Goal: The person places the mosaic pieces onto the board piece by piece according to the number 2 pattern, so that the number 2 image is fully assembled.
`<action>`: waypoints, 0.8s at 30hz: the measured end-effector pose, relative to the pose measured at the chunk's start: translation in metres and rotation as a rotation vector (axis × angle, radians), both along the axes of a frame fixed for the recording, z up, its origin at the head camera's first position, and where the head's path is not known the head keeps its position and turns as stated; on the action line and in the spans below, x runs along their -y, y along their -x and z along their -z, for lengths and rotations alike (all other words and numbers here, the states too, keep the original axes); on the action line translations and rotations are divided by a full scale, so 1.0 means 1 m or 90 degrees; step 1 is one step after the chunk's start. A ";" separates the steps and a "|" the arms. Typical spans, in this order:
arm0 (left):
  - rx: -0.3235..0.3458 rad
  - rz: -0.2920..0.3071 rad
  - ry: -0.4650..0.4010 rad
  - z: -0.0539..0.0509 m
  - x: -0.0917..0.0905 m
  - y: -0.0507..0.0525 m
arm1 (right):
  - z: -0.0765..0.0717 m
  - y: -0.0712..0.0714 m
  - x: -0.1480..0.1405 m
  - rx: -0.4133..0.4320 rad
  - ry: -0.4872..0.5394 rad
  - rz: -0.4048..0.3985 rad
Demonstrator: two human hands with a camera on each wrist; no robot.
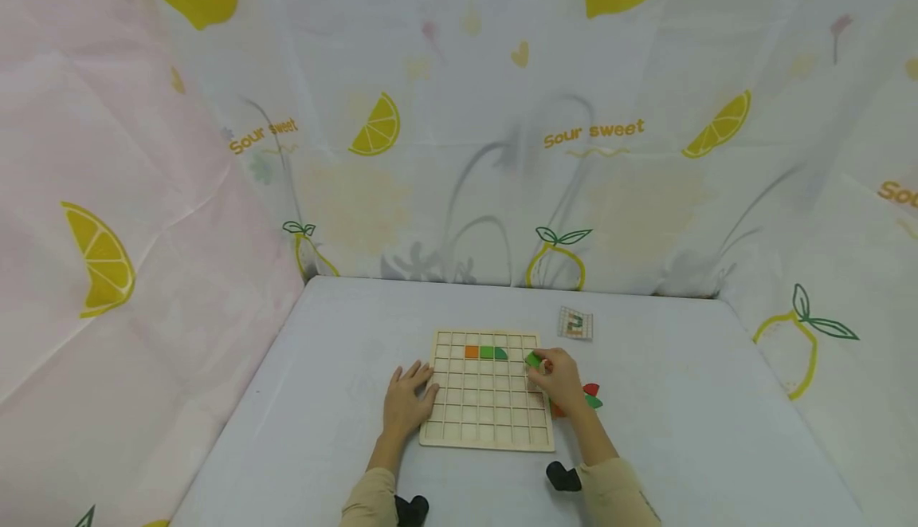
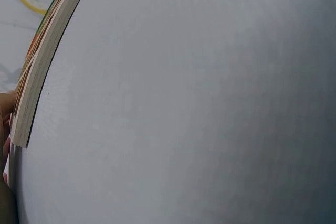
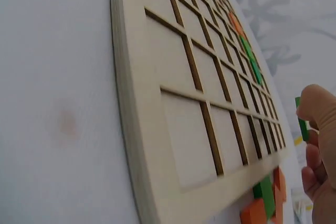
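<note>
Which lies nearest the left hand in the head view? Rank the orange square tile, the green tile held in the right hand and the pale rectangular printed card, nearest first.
1. Orange square tile: ahead and right of the left hand.
2. Green tile, pinched by the right hand: farther right.
3. Pale rectangular printed card: beyond the wooden grid board's upper right corner.

There are two hands, left hand (image 1: 409,403) and right hand (image 1: 562,378), one worktop (image 1: 681,399), one grid board (image 1: 487,414), and one card (image 1: 576,324). Three pieces sit in the grid: one orange square (image 1: 471,352) and two green pieces (image 1: 487,352). One held green piece (image 1: 533,359) makes four; the loose pieces (image 1: 593,402), partly hidden, include at least one red, one green and one orange.
</note>
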State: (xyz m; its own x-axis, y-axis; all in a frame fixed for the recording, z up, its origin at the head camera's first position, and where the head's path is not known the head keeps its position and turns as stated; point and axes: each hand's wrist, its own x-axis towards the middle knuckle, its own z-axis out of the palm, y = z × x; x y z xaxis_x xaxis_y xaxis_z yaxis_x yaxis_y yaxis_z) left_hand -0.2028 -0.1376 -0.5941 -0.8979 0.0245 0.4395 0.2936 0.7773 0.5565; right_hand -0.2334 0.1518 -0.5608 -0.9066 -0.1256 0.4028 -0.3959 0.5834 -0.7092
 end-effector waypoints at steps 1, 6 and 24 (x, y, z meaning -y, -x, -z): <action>0.001 0.001 -0.002 0.000 0.000 0.000 | 0.000 0.003 0.006 -0.004 -0.004 -0.011; 0.007 0.004 -0.009 -0.001 0.000 -0.001 | 0.003 0.012 0.033 0.026 -0.031 -0.057; -0.004 0.000 0.004 -0.003 -0.001 -0.002 | 0.014 0.017 0.053 -0.121 -0.251 -0.089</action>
State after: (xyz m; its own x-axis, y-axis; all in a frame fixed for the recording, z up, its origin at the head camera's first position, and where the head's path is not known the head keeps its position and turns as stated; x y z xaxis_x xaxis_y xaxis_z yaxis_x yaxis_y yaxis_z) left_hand -0.2010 -0.1369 -0.5907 -0.8952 0.0277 0.4447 0.2973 0.7806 0.5499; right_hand -0.2501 0.0987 -0.5745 -0.7850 -0.4186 0.4568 -0.5914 0.7260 -0.3511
